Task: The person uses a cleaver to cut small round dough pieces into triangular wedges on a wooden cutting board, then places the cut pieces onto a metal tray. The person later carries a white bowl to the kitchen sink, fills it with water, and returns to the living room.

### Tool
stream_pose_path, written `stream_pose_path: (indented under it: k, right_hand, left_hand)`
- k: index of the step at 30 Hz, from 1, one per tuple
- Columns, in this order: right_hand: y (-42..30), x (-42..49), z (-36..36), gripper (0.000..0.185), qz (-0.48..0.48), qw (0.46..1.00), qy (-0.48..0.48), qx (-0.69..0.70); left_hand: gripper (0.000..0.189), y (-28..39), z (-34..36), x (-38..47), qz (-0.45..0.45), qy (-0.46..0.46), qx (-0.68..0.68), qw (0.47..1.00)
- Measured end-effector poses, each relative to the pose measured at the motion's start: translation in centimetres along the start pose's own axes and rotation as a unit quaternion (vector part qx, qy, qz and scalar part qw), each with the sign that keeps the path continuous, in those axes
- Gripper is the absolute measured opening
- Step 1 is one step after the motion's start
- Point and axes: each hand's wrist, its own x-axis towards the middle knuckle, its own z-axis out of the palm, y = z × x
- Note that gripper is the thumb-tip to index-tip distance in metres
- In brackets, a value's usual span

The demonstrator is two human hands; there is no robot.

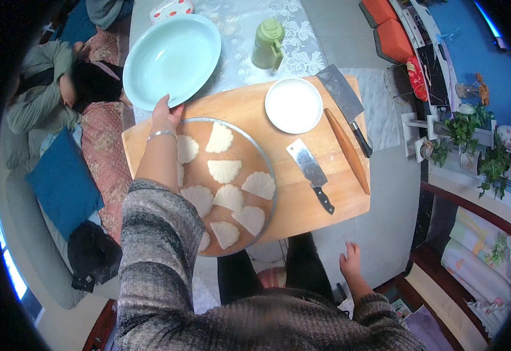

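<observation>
My left hand (166, 115) grips the near rim of a pale turquoise oval basin (172, 61), tilted above the table. Its inside shows nothing but a light reflection. Below my left forearm lies a round tray (238, 175) with several scalloped, fan-shaped pieces of dough (224, 171). My right hand (350, 259) hangs beside my body, fingers apart, holding nothing. On the wooden board (281, 210) stand a white bowl (294, 105) with white contents, a small cleaver (308, 164), a wooden rolling pin (347, 151) and a larger dark cleaver (341, 94) at the right edge.
A green lidded jug (268, 44) stands on the lace-patterned tablecloth (238, 13), and a white container with red spots (172, 9) is behind the basin. At left, a person (40, 87) sits bent over on a sofa (31, 245). Potted plants (466, 131) stand on a white shelf at right.
</observation>
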Motion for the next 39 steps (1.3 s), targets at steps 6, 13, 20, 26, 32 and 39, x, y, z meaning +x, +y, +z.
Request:
stream_pose_path:
  k: [6, 13, 20, 26, 32, 39]
  right_hand:
    - [6.0, -6.6, 0.5, 0.045, 0.098, 0.994, -0.056, 0.007]
    - [4.8, -5.5, -0.9, 0.045, 0.038, 0.999, -0.002, 0.028]
    - [-10.1, 3.9, -8.2, 0.042, -0.08, 0.991, 0.002, 0.11]
    - [-30.3, 3.9, -15.4, 0.068, -0.27, 0.92, -0.158, 0.236]
    - [-34.8, -2.7, -15.9, 0.071, -0.23, 0.897, -0.189, 0.327]
    - [-36.3, -6.8, -11.2, 0.064, -0.305, 0.821, -0.4, 0.269]
  left_hand:
    - [0.044, 1.0, -0.4, 2.3, -0.012, 0.018, 0.0, 1.0]
    - [0.045, 5.2, -2.7, 0.8, 0.01, 0.031, 0.179, 0.983]
    - [0.049, 8.6, -9.1, -6.7, 0.027, -0.039, 0.179, 0.983]
    - [0.05, 9.6, -17.0, -22.9, 0.034, -0.065, 0.24, 0.968]
    - [0.063, 7.5, -23.8, -37.3, 0.014, -0.072, 0.28, 0.957]
    - [0.061, 4.9, -36.5, -50.1, 0.002, 0.112, 0.117, 0.987]
